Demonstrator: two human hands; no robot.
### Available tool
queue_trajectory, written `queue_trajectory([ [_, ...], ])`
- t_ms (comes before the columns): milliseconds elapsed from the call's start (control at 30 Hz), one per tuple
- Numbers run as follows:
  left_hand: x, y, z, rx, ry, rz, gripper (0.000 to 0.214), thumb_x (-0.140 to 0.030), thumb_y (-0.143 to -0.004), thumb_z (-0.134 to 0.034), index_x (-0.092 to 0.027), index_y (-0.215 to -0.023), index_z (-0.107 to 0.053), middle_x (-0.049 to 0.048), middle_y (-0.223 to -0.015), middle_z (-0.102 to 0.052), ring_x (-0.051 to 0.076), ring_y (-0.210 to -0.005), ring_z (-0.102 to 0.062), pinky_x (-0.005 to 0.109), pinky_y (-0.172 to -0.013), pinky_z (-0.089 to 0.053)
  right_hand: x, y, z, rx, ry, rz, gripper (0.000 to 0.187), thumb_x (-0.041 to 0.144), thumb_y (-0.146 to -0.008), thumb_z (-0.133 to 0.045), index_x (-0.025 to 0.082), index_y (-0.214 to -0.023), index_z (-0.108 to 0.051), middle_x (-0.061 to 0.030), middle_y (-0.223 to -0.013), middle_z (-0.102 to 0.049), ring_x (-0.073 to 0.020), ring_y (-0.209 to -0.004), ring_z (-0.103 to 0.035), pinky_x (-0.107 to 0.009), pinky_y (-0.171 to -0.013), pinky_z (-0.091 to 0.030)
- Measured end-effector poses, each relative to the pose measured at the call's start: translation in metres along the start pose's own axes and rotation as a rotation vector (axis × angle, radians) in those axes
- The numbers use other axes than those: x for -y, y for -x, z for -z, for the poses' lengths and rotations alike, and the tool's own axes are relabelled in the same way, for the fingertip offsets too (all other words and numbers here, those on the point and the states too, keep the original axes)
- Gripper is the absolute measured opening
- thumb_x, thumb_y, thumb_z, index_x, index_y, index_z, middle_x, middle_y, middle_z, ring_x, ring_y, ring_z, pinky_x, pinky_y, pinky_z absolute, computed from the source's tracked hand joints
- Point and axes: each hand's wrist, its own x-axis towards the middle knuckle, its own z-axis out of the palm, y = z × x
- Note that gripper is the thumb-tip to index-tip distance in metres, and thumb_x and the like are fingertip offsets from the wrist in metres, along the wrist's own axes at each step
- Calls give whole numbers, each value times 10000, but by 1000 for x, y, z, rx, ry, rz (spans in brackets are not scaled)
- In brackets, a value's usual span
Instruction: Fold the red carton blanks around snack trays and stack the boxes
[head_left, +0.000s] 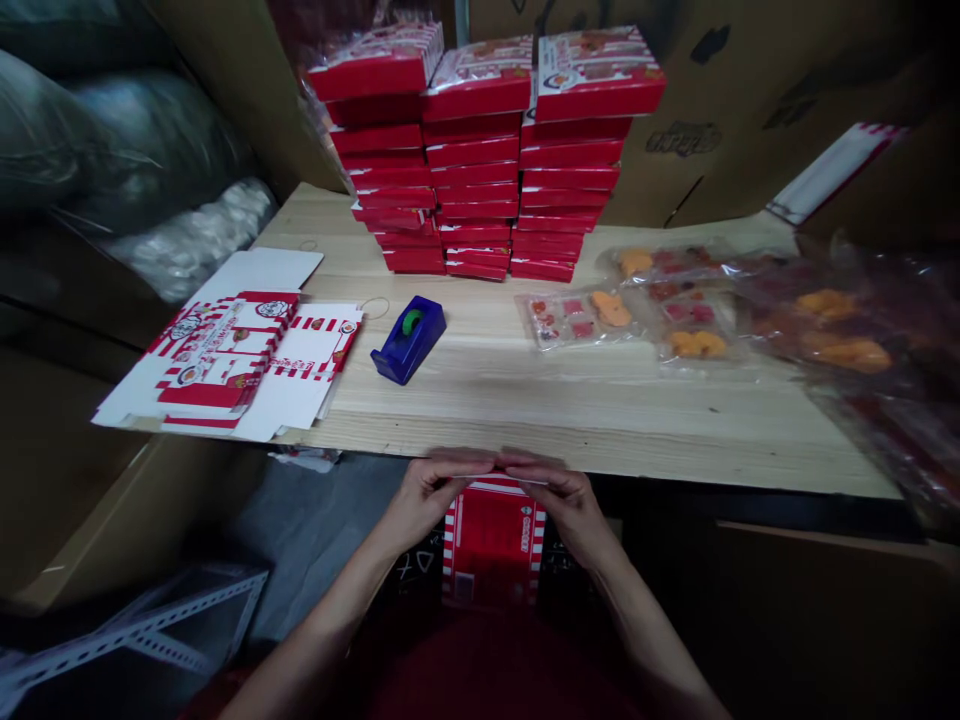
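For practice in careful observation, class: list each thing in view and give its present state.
Red-and-white carton: flat, held upright at the table's near edge.
Left hand: pinching the carton's top edge.
Right hand: pinching the same edge.
Red boxes: closed, stacked in three columns.
Cardboard box blanks: unfolded, lying in a pile.
Blue tape dispenser: standing, holding a green tape roll.
Clear packets of orange pieces: lying flat.

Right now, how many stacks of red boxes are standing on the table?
3. The left stack, middle stack and right stack stand side by side toward the far end of the wooden table. Any further stack behind them would be hidden.
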Motion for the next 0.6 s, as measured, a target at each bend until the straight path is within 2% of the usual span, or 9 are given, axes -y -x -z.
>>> queue_trajectory([
  [133, -14, 0, 8, 172, -82, -3, 288, -343, -991, -638, -302, -1247, -763, 57, -1367, -711, 277, -1296, -655, 483, -1126, -495, 15, 1, 12, 114, 77, -39, 192, 398, -956, -702, 388, -1121, -800, -25, -1265, -772, -252, -1254, -667, -535, -1138, -459],
  [233, -24, -1, 11, 241, -99, 29, 293, -357, -1038, -560, -318, -1247, -761, 45, -1354, -722, 254, -1284, -663, 456, -1118, -500, 28, -4, 13, 154, 75, -81, 141, 400, -963, -694, 356, -993, -824, -27, -1183, -794, -238, -1153, -713, -496, -1074, -511],
  [333, -27, -6, 12, 265, -129, 20, 298, -358, -1015, -611, -333, -1285, -735, 34, -1374, -713, 244, -1301, -648, 439, -1121, -497, 31, -12, 11, 162, 111, -59, 75, 375, -910, -760, 336, -943, -814, -28, -1170, -781, -239, -1151, -703, -480, -1058, -514],
  [433, -25, -12, 14, 254, -182, 4, 356, -363, -993, -651, -328, -1344, -695, 43, -1385, -708, 242, -1281, -659, 429, -1099, -514, 28, -19, 12, 199, 189, -32, 193, 369, -895, -767, 351, -1084, -805, -41, -1210, -770, -250, -1186, -684, -486, -1076, -499],
  [600, -28, -17, 14, 250, -272, -10, 311, -361, -1017, -611, -320, -1302, -727, 47, -1242, -781, 219, -1115, -739, 379, -1014, -550, 25, -23, 16, 220, 219, -105, 211, 352, -912, -740, 373, -1111, -807, -26, -1077, -821, -238, -1031, -745, -438, -942, -569],
])
